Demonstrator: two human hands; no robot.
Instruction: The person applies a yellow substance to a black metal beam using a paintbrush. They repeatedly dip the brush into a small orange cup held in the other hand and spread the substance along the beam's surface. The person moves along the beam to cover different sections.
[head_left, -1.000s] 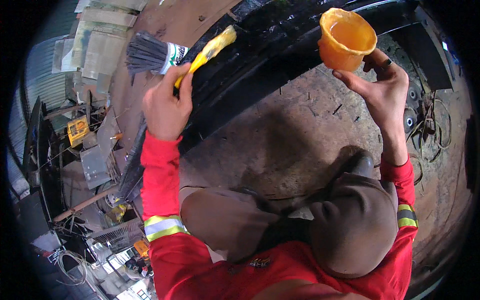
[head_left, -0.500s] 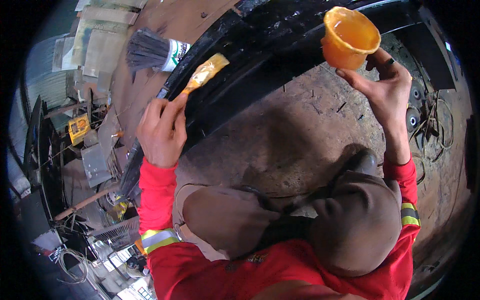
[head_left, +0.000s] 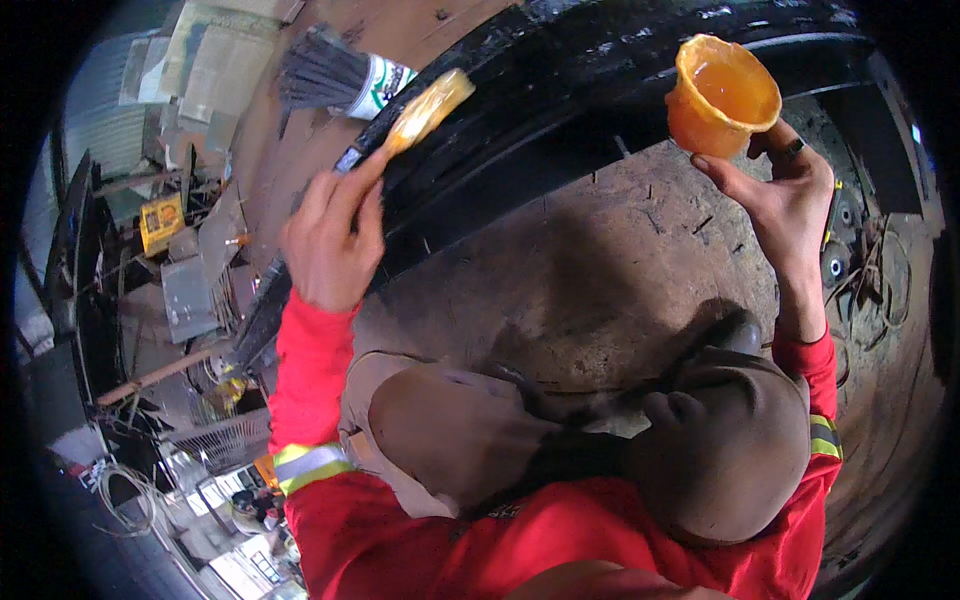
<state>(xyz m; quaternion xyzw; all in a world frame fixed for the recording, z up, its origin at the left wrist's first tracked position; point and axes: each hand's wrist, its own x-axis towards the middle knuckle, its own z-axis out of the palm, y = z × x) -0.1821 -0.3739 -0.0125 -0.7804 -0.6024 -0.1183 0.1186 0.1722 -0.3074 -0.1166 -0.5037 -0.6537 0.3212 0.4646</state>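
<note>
Up near the top of the head view, I see my left hand (head_left: pixel 325 245) closed around the handle of a paintbrush (head_left: pixel 375 85). Its yellow-smeared handle runs up and to the right from my fingers, and its dark bristle head with a pale band sits at the upper left, over a brown sheet surface (head_left: pixel 300 150). The handle lies across the near edge of a big black curved part (head_left: pixel 560 90) that arcs from the lower left up to the top right of the picture. My thumb and fingers wrap the handle tight, with no gap showing.

Toward the upper right, my right hand (head_left: pixel 785 200) grips an orange cup (head_left: pixel 720 95) from below and behind, the fingers curled on its far wall and the thumb pressing on the near side. The cup is tilted a little toward me, so I look into its open mouth, and its inside shows the same orange colour. It is held in front of the black curved part, well apart from the brush.

Both red sleeves (head_left: pixel 315 380) carry reflective bands, and my brown-trousered knees (head_left: pixel 450 430) fill the lower middle above a dusty concrete floor (head_left: pixel 590 270). Along the left edge lies workshop clutter, a yellow box (head_left: pixel 160 222) among it.
</note>
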